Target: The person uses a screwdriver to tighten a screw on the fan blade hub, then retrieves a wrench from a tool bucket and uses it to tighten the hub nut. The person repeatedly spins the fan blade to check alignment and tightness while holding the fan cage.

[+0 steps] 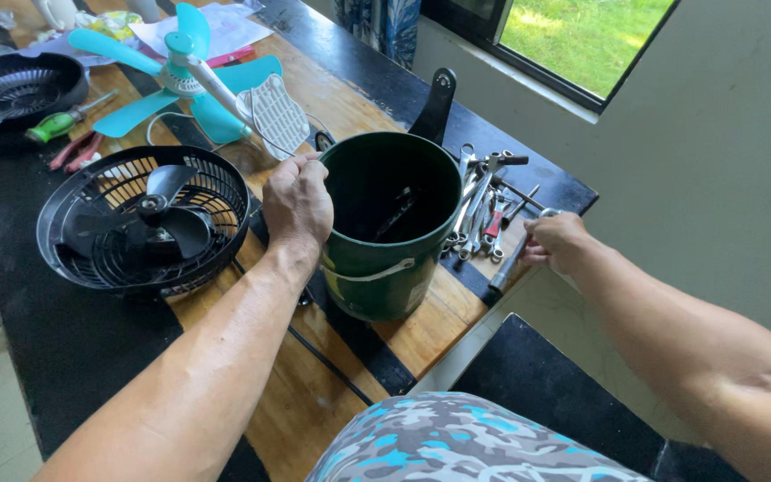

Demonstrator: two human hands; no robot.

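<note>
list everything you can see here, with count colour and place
bucket: one, dark green, table middle
metal tool: one, grey, at table's right edge
wrenches: a pile, count unclear, silver, right of bucket
black fan: one, in grille, left of bucket
teal fan blades: one set, behind black fan
fan grille: one, black, far left
screwdriver: one, green handle, near far grille
pliers: one pair, red handles, by screwdriver
table: one, wood and black
left hand: grips bucket rim
right hand: closed on the metal tool
</note>
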